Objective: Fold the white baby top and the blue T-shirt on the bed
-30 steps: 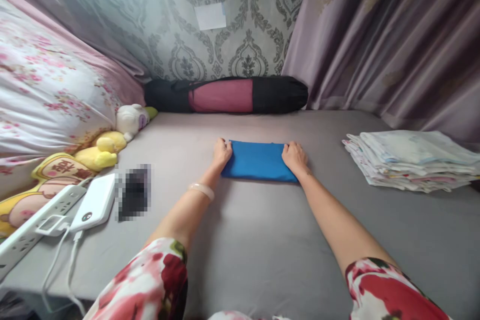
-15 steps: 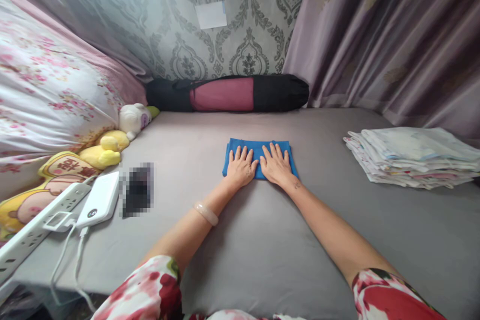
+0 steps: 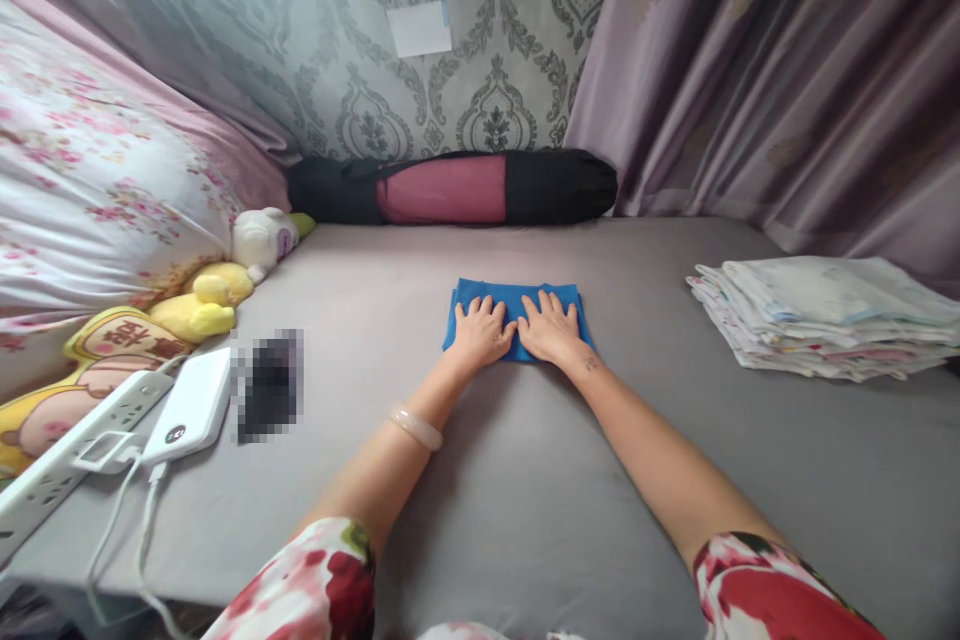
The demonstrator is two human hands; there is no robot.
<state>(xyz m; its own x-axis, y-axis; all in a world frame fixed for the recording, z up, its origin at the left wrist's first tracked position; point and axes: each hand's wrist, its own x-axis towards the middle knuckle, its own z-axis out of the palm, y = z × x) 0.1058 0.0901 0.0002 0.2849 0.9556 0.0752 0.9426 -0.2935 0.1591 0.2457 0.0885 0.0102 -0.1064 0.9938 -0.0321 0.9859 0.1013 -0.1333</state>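
A folded blue cloth lies on the grey bed sheet in the middle of the head view. My left hand rests on its left half, palm down, with the fingers apart and slightly bent. On the right half lies my right hand, also palm down with its fingers spread. The two thumbs nearly meet at the cloth's centre. Neither hand grips the fabric. My palms cover the near part of the cloth.
A stack of folded white cloths sits at the right. Along the back wall lies a black and pink rolled bag. At the left are plush toys, a white power bank, a power strip with cables, and a blurred dark item.
Both hands stay on the blue cloth; their fingers have drawn back a little and bent slightly. The view has shifted very slightly.
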